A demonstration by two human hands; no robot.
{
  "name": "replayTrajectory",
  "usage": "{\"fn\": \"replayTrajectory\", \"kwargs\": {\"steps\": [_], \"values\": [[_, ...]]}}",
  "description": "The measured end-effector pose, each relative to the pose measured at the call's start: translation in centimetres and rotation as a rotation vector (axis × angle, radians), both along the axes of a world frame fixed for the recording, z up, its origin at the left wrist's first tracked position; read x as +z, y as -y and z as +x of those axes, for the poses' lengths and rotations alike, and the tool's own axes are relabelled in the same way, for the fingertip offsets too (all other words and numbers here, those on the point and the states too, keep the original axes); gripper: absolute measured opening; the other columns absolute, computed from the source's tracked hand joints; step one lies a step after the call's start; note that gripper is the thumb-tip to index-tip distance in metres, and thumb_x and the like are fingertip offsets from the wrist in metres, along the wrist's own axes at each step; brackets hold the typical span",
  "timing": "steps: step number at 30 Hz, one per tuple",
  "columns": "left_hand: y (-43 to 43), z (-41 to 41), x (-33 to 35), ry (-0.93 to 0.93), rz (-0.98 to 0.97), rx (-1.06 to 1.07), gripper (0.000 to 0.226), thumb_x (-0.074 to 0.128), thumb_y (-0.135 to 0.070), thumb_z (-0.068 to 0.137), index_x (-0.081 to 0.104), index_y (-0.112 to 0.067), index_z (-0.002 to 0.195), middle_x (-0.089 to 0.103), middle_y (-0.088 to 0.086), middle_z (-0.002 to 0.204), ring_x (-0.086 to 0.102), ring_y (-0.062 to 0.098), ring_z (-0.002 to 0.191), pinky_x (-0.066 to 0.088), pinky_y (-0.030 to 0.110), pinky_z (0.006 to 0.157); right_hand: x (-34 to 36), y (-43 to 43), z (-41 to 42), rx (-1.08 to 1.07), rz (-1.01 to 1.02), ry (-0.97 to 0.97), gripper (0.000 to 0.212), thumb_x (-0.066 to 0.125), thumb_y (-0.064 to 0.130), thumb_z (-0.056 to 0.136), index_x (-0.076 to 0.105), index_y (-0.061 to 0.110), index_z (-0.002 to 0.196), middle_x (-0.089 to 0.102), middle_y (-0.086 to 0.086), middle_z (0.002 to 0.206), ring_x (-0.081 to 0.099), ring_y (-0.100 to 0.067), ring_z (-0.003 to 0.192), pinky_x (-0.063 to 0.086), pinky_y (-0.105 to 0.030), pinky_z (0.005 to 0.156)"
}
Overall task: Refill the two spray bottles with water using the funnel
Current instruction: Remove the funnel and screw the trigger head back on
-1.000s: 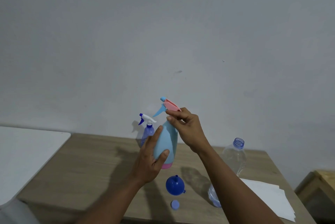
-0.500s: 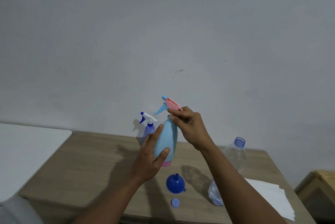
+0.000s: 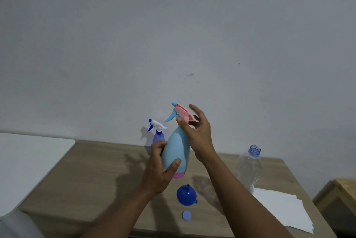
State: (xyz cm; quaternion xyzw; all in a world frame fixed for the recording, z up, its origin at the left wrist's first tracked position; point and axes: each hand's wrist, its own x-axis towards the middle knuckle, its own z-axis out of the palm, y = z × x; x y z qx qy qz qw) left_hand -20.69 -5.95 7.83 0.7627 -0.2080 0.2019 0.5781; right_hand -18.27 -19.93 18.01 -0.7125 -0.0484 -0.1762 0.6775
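While left hand (image 3: 159, 168) clasps unlabelled spray bottle (image 3: 176, 153), right hand (image 3: 198, 133) seemingly half-open at nozzle.

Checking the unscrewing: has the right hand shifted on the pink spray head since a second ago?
Yes. The right hand has opened and rolled back behind the pink spray head, judged against the light blue bottle.

no readable text, labels or numbers anywhere

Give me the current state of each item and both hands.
Light blue spray bottle: lifted, tilted, pink sprayer head on.
Purple spray bottle: upright on table, sprayer on.
Funnel: upside down on table, unused.
Water bottle: upright, uncapped.
Cap: loose on table.
Left hand: gripping the bottle body.
Right hand: fingers loosely around the sprayer head.
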Motion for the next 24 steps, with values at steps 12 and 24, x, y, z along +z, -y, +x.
{"fn": "replayTrajectory", "kwargs": {"steps": [12,24], "values": [[-3.0,0.3,-8.6,-0.256,0.127,0.081,0.038,0.049,-0.060,0.087,0.044,-0.048,0.123,0.060,-0.013,0.123,0.060,0.007,0.111,0.053,0.035,0.091,-6.1,1.2,0.1,0.123,-0.103,-0.308,0.029,0.051,0.038,0.102,0.070,0.016,0.103,0.069,0.005,0.117,0.076,-0.026,0.080,0.054,-0.039,0.084],[-9.1,0.8,-21.0,-0.789,0.944,0.232,0.085,0.036,-0.073,0.087,0.003,-0.034,0.155,-0.007,-0.006,0.165,-0.013,0.027,0.151,-0.008,0.058,0.118,-18.3,4.9,-2.6,0.087,-0.559,-0.699,0.070,0.038,0.068,0.095,0.071,0.005,0.099,0.073,-0.016,0.091,0.068,-0.026,0.083,0.049,-0.033,0.077]]}}
